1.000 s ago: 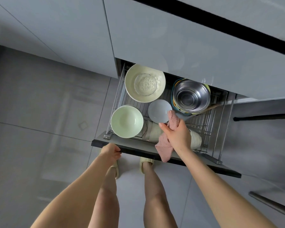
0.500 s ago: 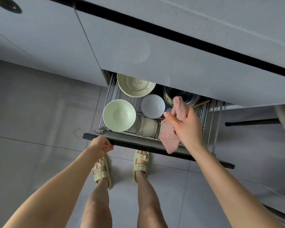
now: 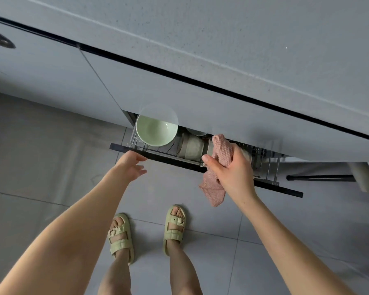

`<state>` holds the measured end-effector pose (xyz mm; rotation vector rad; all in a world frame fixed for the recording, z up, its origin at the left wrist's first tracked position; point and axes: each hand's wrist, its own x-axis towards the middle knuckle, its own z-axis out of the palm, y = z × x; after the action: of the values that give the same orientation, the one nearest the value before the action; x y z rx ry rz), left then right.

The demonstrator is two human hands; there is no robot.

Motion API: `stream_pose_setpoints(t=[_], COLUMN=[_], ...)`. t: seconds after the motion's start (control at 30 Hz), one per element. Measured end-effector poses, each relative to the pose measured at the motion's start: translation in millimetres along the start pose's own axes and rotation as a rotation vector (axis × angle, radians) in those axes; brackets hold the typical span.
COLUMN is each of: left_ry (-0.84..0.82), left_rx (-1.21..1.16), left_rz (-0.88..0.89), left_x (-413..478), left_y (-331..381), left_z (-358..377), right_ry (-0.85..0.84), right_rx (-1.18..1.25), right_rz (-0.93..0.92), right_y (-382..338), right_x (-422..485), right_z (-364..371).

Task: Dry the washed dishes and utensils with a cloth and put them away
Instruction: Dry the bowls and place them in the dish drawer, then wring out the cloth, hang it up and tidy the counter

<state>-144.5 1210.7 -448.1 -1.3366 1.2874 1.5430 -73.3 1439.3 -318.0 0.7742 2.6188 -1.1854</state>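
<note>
Grey floor tiles (image 3: 41,156) with thin grout lines spread under both arms, and pale grey cabinet fronts (image 3: 51,67) rise beyond the hands beneath a speckled countertop (image 3: 243,28) edged by a dark gap. Just beyond the fingertips a drawer (image 3: 168,159) stands only partly out, its black front edge running slantwise from the left hand (image 3: 130,167) across to past the right hand (image 3: 232,173). The left hand lies relaxed, fingers loosely spread, at that edge; whether it touches cannot be told. The right hand grips a pink cloth (image 3: 222,150), thumb and fingers curled round it, with the loose end hanging below the palm over the drawer's edge. Beyond the left hand a green bowl (image 3: 156,132) sits in the wire rack (image 3: 268,165), half under the cabinet front above. Between the two hands beige dishes (image 3: 191,149) lie on their sides, close to the cloth. Little of the drawer shows between its front edge and the cabinet face. To the outer side of the right hand a black bar (image 3: 320,178) juts in. Nearer the body, sandals (image 3: 120,237) stand on open tile.
</note>
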Motion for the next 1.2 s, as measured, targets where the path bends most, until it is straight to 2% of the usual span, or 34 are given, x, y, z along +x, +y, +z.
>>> stream_pose_setpoints(t=[0.27, 0.47, 0.63, 0.73, 0.8, 0.97, 1.2], left_ry=[-0.094, -0.129, -0.514, -0.623, -0.569, -0.056, 0.356], left_rx=[0.016, 0.116, 0.409, 0.332, 0.240, 0.071, 0.102], left_rz=[0.118, 0.221, 0.296, 0.444, 0.571, 0.832, 0.868], left_x=[-8, -64, -159, -214, -250, -337, -439], left_y=[33, 40, 30, 12, 1, -6, -28], left_z=[16, -13, -59, -95, -119, -217, -446], right_ry=[-0.077, -0.129, -0.288, -0.438, -0.534, -0.792, -0.911], right_rx=[0.014, 0.050, 0.238, 0.354, 0.393, 0.377, 0.090], right_rz=[-0.048, -0.089, -0.079, -0.087, -0.115, -0.230, -0.581], right_y=[-17, -56, -124, -184, -226, -332, -473], right_x=[8, -5, -32, -65, -92, -171, -295], right_z=[10, 11, 12, 18, 27, 57, 111])
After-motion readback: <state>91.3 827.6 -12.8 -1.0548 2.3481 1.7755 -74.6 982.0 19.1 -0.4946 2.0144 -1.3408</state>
